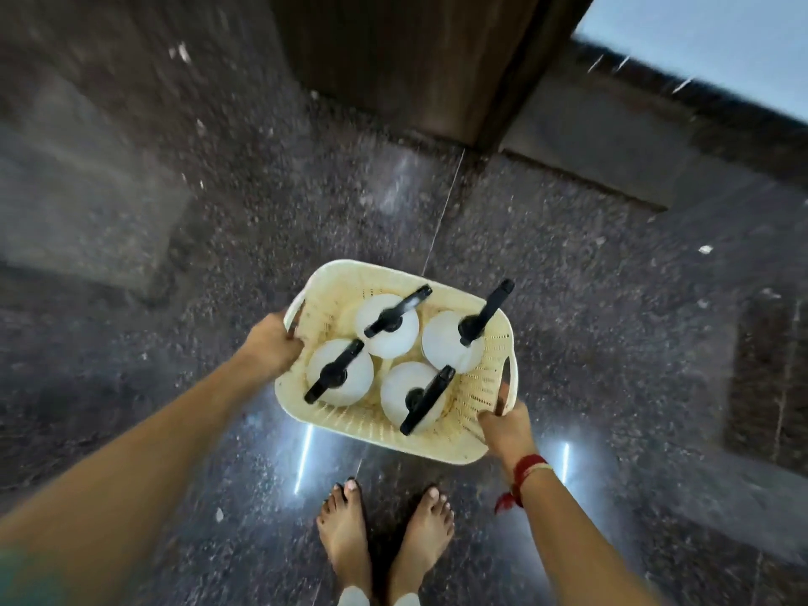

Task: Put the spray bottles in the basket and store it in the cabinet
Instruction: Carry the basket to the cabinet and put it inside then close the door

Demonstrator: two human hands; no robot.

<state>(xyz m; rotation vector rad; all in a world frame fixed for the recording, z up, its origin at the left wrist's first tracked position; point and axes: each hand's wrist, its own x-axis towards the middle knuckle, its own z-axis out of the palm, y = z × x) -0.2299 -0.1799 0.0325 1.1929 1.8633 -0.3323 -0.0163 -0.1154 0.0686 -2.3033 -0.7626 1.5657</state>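
A cream perforated plastic basket [441, 443] hangs above the floor in front of me. Several white spray bottles with black trigger heads stand upright inside it, among them one at the back [387, 325] and one at the front [411, 398]. My left hand [273, 345] grips the basket's left handle. My right hand [503, 426] grips the right handle; a red thread is tied around that wrist. The basket tilts slightly toward the right.
The dark speckled stone floor [568, 299] shines with light reflections. A brown wooden panel or door [406, 59] stands straight ahead. A dark step or ledge [612, 159] runs to its right. My bare feet [384, 540] are below the basket. The picture is motion-blurred.
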